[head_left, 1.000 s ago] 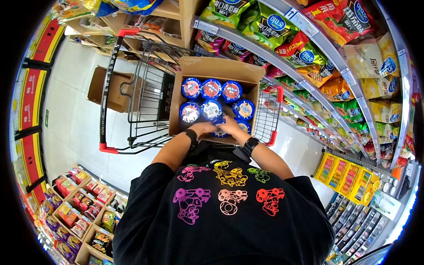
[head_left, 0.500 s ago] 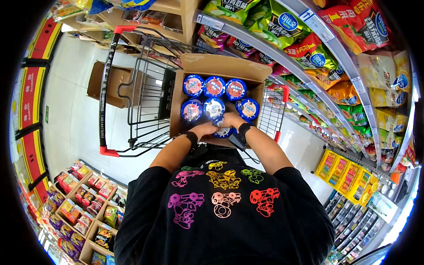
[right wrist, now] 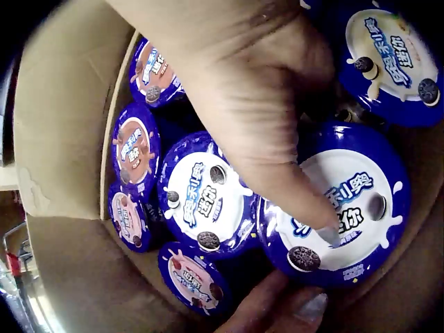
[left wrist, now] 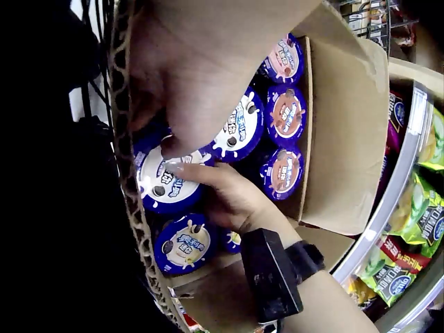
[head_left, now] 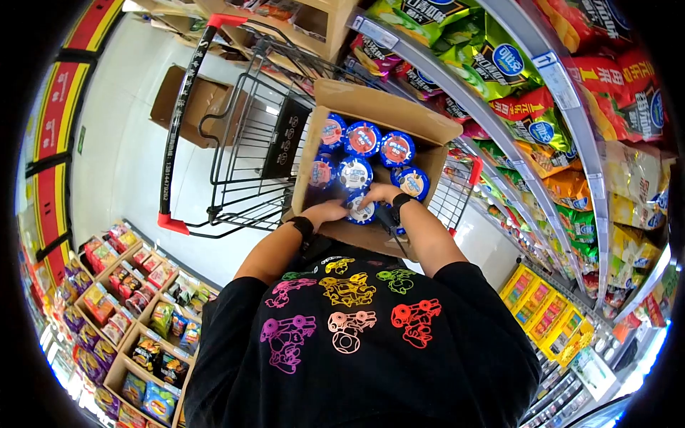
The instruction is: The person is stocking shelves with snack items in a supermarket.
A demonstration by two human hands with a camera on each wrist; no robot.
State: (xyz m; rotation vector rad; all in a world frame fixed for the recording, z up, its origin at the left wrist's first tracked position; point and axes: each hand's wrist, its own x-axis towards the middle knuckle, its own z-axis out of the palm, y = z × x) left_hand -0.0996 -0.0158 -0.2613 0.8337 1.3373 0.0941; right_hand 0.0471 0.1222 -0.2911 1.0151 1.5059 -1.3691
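Inside an open cardboard box (head_left: 389, 105), several blue cookie cups (head_left: 362, 138) stand with their printed round lids up. At the box's near side, both hands are on one cookie cup with a white lid (head_left: 361, 208). My right hand (head_left: 385, 194) grips it, the thumb (right wrist: 316, 208) lying across the lid and the fingers down its far side, mostly hidden. My left hand (head_left: 327, 212) holds the cup's opposite side, its fingertips (right wrist: 309, 305) showing at the rim. Oreo pictures decorate the lids. A black camera (left wrist: 270, 274) is strapped to the right wrist.
The box sits on a black wire shopping cart (head_left: 246, 135) with red corners. Shelves of chip bags (head_left: 499, 60) run along the right. Snack bins (head_left: 143, 307) stand at lower left, and another cardboard box (head_left: 189, 103) lies on the floor beyond the cart handle.
The head view has turned, so box and cart appear farther right and tilted. The white-lidded cup shows more of its lid between the hands, which stay on it.
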